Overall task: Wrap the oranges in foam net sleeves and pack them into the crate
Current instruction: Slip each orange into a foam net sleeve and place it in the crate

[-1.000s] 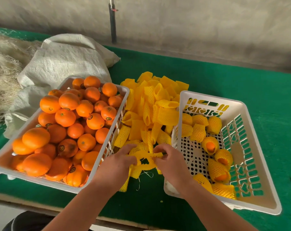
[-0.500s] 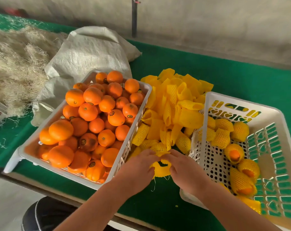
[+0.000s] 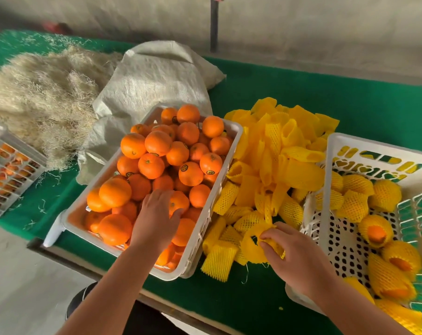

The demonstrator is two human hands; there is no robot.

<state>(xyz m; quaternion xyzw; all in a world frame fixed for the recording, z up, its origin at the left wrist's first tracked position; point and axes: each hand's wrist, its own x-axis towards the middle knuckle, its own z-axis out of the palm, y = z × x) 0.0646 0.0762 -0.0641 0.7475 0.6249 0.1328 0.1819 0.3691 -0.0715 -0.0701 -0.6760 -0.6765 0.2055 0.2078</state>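
Orange fruit fills the white tray [image 3: 231, 141] at the middle of the table [image 3: 350, 102], and the left hand [image 3: 156, 218] is down among it, its fingers [image 3: 176, 215] curled over one orange [image 3: 179, 201] near the tray's near end; whether that orange is lifted off the heap cannot be told. The loose oranges [image 3: 156, 151] are piled well above the tray's rim, several with small dark stickers.

Just to the right of the tray, the right hand [image 3: 292, 257] pinches a yellow foam net sleeve [image 3: 253, 247], thumb and fingertips bunching its mesh, with the sleeve's open mouth turned toward the tray. It is held low over the near edge of the pile of foam sleeves [image 3: 277, 151], which lies on the green cloth between the tray and the white crate [image 3: 365, 146].

The crate sits at the right, perforated in its floor and slotted in its walls. Wrapped oranges [image 3: 384, 194] lie inside it along the far and right sides, some with orange skin showing at a sleeve's open end.

Farther out, a pale woven sack [image 3: 156, 78] lies crumpled behind the tray, a heap of straw-like fibre [image 3: 40, 93] spreads to its left, and another slotted crate [image 3: 14, 170] with oranges stands at the table's left edge. A grey wall rises behind.
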